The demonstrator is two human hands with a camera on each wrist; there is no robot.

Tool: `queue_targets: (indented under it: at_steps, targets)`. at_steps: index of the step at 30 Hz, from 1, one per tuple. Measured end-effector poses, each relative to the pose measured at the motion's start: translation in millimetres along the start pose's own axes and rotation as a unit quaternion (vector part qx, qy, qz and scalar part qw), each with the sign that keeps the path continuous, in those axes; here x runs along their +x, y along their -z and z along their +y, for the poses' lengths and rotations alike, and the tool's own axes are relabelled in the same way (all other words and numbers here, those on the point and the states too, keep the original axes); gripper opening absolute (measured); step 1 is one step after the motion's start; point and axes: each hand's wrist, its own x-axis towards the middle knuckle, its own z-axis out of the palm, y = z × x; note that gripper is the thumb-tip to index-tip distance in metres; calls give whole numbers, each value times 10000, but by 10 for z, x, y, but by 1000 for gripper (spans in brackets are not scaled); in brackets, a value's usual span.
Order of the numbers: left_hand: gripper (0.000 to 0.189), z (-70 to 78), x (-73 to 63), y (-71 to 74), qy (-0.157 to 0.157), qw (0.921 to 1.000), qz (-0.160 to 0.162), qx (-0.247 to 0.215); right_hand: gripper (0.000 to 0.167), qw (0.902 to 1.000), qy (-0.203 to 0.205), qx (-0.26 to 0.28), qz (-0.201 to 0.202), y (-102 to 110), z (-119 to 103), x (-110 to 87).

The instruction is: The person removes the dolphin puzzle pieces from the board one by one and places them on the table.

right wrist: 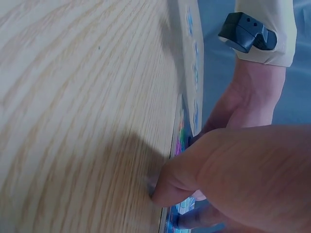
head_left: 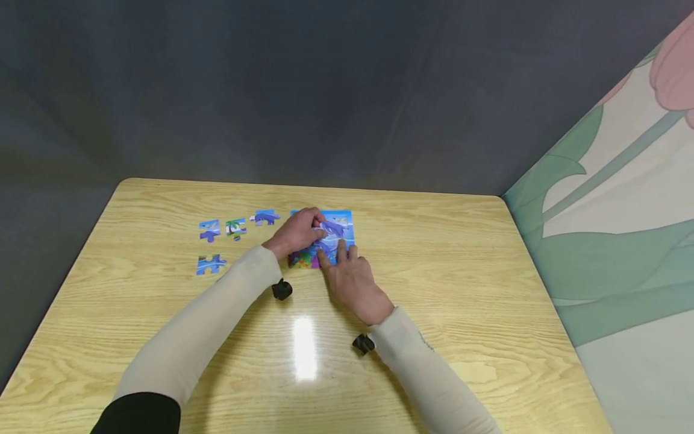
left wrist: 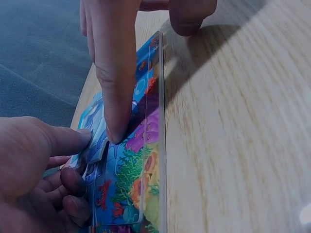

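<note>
Four loose puzzle pieces [head_left: 236,228] lie left of the board [head_left: 349,216], apart from it. Left sleeve [head_left: 206,325] near the lowest one; a careless backward sweep could drag it. Left hand [head_left: 300,231] over the board's left part, thumb and fingers pinching a piece [left wrist: 98,154], tilted, one edge raised; pressing it down misaligned could bend a tab or lift neighbours. Right hand [head_left: 355,280] at the board's near right, index extended, tip beside the pinched piece; pushing there might slide the board. Hands close, seemingly not touching.

Hands [head_left: 353,282] close together, forearms [head_left: 197,328] apart
</note>
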Motion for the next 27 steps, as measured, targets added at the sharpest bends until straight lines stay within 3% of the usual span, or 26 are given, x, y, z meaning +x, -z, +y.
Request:
queue_targets:
  at_steps: [8, 13, 19, 27]
  targets:
    - [30, 9, -14, 3, 107, 9999, -71, -13, 58, 9998, 50, -161, -80, 17, 7, -5]
    - [25, 3, -18, 27, 109, 9998, 22, -167, 61, 9999, 87, 4, -145, 36, 29, 13]
    - [22, 14, -56, 118, -73, 9989, 215, -403, 66, 9989, 52, 222, -401, 57, 57, 42]
    - [25, -17, -186, 265, -179, 9975, 335, -595, 64, 9993, 91, 303, -214, 26, 73, 24]
